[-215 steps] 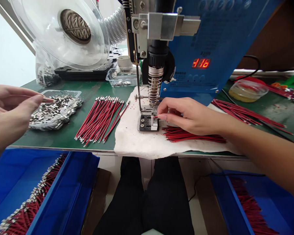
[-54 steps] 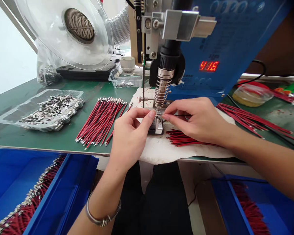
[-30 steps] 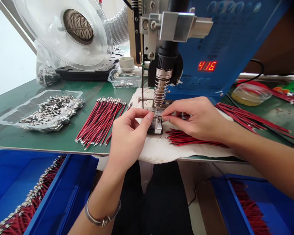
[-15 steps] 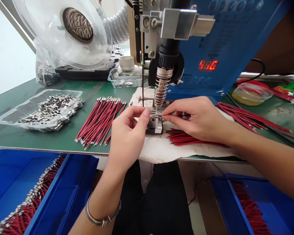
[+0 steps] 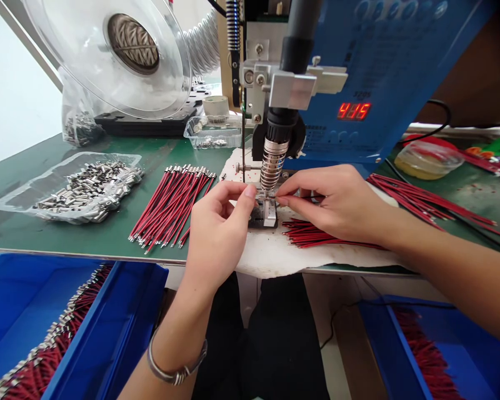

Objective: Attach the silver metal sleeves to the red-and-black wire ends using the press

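Observation:
At the soldering machine's small metal fixture (image 5: 269, 214), my left hand (image 5: 220, 228) is closed in a pinch from the left. What its fingertips hold is too small and hidden to make out. Opposite it, my right hand (image 5: 337, 200) pinches a thin wire between thumb and index finger, the tip reaching into the fixture. The spring-wrapped soldering head (image 5: 274, 161) is down between both hands, right over the fixture. A bundle of red and black wires (image 5: 316, 234) lies on the white cloth (image 5: 266, 261) beneath my right hand.
Left of my hands lie red wires with metal ends (image 5: 170, 205) and a clear tray (image 5: 12, 203) of small metal cylinders. Blue bins (image 5: 129, 311) hang below the table edge. Behind stand a clear fume hood (image 5: 83, 55) and the blue machine box (image 5: 337, 144); more wires (image 5: 425, 200) lie right.
The soldering head and its bracket have come down toward the fixture. The red digits on the blue box have changed. Both hands have stayed almost in place.

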A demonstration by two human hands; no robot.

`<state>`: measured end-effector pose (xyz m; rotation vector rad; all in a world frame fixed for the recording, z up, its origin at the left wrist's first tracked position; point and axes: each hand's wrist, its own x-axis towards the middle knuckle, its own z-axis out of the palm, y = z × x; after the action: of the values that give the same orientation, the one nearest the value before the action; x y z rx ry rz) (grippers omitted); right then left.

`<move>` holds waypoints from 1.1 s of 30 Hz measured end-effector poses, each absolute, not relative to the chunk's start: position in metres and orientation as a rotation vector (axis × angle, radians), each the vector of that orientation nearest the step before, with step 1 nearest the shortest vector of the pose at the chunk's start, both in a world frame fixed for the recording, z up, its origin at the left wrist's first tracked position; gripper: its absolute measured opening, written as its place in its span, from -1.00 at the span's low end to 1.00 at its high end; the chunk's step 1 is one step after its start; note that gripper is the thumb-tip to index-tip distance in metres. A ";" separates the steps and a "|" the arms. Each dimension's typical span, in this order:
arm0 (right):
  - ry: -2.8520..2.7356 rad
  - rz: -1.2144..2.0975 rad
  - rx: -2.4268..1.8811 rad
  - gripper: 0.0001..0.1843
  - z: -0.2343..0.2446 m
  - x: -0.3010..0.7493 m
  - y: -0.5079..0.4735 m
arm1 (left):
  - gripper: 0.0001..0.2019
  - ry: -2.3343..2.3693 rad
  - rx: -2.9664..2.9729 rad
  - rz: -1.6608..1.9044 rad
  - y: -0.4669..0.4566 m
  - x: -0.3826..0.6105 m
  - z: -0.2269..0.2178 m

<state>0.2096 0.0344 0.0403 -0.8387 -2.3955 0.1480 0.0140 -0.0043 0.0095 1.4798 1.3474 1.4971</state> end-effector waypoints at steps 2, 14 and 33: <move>-2.394 0.128 -0.803 -0.86 0.040 0.210 0.035 | -0.76 1.351 1.481 1.502 -0.004 0.014 0.010; -2.368 0.055 -0.766 -0.90 0.039 0.211 0.036 | -0.73 1.321 1.471 1.499 -0.005 0.013 0.009; -2.414 0.004 -0.740 -0.90 0.041 0.214 0.037 | -0.70 1.377 1.443 1.616 -0.011 0.013 0.011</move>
<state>0.2136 0.0366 0.0405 -0.7395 -2.4142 0.0044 0.0130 -0.0114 0.0111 1.4427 1.3775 1.6160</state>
